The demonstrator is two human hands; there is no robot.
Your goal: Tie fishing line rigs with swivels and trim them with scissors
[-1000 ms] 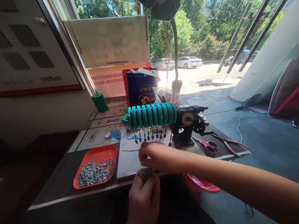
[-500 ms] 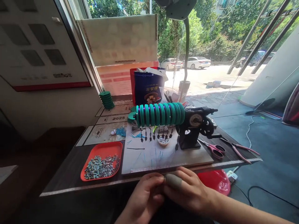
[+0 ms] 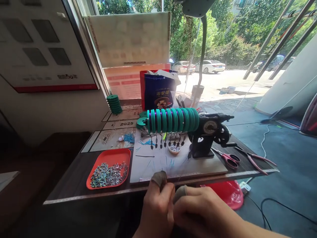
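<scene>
Both hands have drawn back below the table edge; left hand and right hand touch, fingers curled, contents unclear.

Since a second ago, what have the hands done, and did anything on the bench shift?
The right hand, which had reached out over the white work board, pulled back to the near table edge and now meets the left hand there, fingertips pinched together; anything between them is too small to see. The orange tray of screws, green spool row, winder and scissors stayed put.
</scene>
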